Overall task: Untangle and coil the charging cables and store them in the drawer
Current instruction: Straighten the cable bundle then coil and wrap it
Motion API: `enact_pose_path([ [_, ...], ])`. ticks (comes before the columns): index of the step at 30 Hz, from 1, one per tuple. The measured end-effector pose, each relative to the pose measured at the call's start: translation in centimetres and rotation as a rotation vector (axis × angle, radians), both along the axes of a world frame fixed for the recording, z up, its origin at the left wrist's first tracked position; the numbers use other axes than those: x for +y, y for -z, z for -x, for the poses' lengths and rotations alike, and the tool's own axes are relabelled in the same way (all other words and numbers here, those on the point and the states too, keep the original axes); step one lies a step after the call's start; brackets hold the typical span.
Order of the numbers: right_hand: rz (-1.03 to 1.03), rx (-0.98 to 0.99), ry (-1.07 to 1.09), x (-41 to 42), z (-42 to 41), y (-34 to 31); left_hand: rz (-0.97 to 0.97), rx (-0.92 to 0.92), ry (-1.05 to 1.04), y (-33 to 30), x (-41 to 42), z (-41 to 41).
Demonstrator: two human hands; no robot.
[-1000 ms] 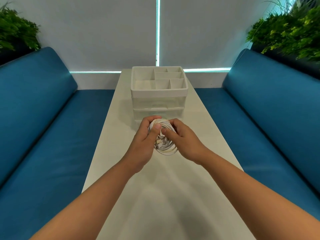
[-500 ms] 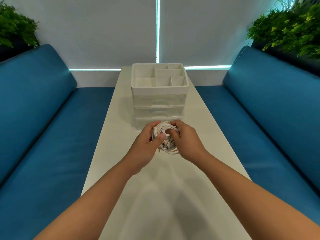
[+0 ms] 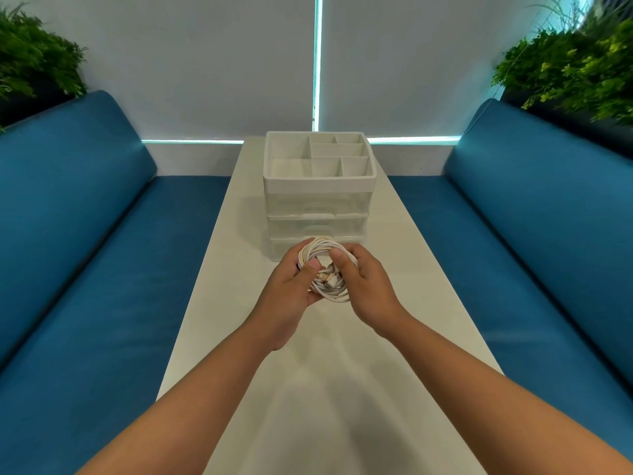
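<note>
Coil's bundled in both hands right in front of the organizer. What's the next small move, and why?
Probably free the right hand and pull a drawer open while the left hand keeps the cable coil. The coil looks wound, with connectors tucked in its centre, and every visible drawer front of the organizer appears closed, so nothing can go in yet.

Smooth white cable coil [image 3: 325, 269]; clear glossy plastic drawers [image 3: 317, 214], matt white tray [image 3: 318, 181]; smooth table [image 3: 308, 389]; seemingly woven blue cushions [image 3: 102, 269]
</note>
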State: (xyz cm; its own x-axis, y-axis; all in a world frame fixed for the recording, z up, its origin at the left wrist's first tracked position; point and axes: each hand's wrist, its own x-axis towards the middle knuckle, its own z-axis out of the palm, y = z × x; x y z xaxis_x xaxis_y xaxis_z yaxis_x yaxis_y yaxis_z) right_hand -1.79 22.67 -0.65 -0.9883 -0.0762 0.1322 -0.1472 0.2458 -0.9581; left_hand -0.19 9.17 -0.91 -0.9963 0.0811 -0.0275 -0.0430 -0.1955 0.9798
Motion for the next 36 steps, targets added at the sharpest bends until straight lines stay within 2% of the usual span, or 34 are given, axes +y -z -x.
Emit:
enact_pose_path([
  [4,-0.026,0.020,-0.006,0.2,0.6,-0.1,0.087,0.060,0.078,-0.5,-0.2,0.0],
  [9,-0.068,0.023,-0.017,0.2,1.2,-0.2,0.126,0.039,0.110,-0.8,-0.2,0.2],
  [15,0.121,-0.120,0.002,-1.0,1.7,-1.0,0.100,-0.026,0.072,-0.4,0.5,0.1],
  [19,0.222,-0.223,0.154,-1.4,1.8,-1.9,0.118,-0.007,0.126,-0.2,0.7,-0.4],
  [23,0.219,-0.286,0.089,-1.0,1.8,-2.5,0.056,-0.031,0.163,-0.2,0.7,-0.7],
  [26,0.203,-0.264,0.045,-0.5,1.9,-3.1,-0.015,-0.083,0.158,-0.9,0.4,-0.4],
  [31,0.089,-0.199,0.023,0.0,2.2,-3.6,-0.025,-0.172,0.219,-2.7,0.8,0.2],
  [33,0.052,-0.192,0.036,-0.1,2.2,-3.8,0.034,-0.154,0.189,-2.9,1.4,0.3],
  [36,0.079,-0.221,0.021,-0.2,2.4,-3.6,0.093,-0.099,0.015,-2.4,2.1,0.3],
])
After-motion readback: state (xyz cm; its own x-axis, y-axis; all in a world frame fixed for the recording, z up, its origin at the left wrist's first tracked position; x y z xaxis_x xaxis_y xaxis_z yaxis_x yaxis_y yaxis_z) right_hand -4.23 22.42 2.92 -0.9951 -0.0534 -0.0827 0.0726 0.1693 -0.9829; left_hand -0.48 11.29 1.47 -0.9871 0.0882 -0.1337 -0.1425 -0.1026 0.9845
